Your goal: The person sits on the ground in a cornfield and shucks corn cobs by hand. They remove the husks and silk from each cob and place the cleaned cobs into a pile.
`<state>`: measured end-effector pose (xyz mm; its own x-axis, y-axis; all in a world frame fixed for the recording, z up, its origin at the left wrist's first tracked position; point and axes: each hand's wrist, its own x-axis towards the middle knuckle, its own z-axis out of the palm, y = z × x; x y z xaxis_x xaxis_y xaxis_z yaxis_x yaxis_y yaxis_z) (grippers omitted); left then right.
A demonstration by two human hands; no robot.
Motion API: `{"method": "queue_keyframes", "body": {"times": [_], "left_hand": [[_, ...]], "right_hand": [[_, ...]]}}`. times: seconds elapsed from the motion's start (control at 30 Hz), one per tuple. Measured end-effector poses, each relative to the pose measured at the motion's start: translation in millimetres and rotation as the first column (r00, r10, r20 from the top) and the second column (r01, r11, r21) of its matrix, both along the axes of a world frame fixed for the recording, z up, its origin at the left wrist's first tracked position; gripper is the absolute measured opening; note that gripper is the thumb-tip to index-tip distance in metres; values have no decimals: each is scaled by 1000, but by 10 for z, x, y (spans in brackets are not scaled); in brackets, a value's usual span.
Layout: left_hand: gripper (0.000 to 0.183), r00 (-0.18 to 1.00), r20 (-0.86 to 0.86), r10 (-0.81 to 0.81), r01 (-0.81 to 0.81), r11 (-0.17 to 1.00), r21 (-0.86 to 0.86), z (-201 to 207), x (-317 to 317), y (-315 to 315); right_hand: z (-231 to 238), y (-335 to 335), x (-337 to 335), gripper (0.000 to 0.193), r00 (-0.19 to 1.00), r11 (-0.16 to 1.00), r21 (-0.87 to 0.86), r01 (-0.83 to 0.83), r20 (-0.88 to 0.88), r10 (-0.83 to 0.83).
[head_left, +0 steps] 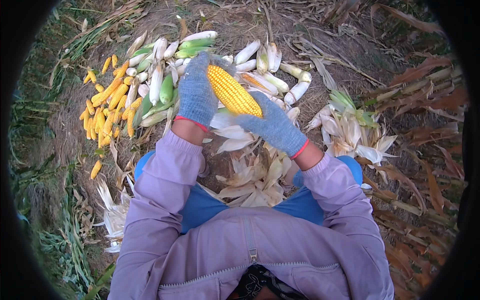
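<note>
Left hand (197, 92): gray-gloved, closed on the cob's far end
Right hand (275, 122): gray-gloved, wrapped around its near end
Yellow cob (234, 91): bare, slanted, held above the ground (232, 20)
Husked pile (107, 115): toward the ground's left edge
Unhusked ears (156, 84): just beside that pile
Loose husks (256, 181): between the knees

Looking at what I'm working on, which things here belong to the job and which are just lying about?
Seem part of the job:
- yellow corn ear held by left hand and right hand
- husked cobs
- ears in husk

Seem just lying about:
- loose husks
- dry leaves, right
- green leaves, lower left
</note>
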<state>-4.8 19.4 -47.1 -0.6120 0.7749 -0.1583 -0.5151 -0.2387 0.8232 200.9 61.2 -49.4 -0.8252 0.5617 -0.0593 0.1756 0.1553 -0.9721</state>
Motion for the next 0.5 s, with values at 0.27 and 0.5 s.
{"method": "queue_keyframes", "body": {"times": [0.27,0.5], "left_hand": [[24,772,-622,131,-192,981,-31,185,-235,-77],[28,-13,-887,-461,333,835,-439,213,227,-339]], "right_hand": [[-250,252,181,48,923,579,-801,151,-95,-373],[-834,702,395,40,644,125,-874,470,242,-726]]}}
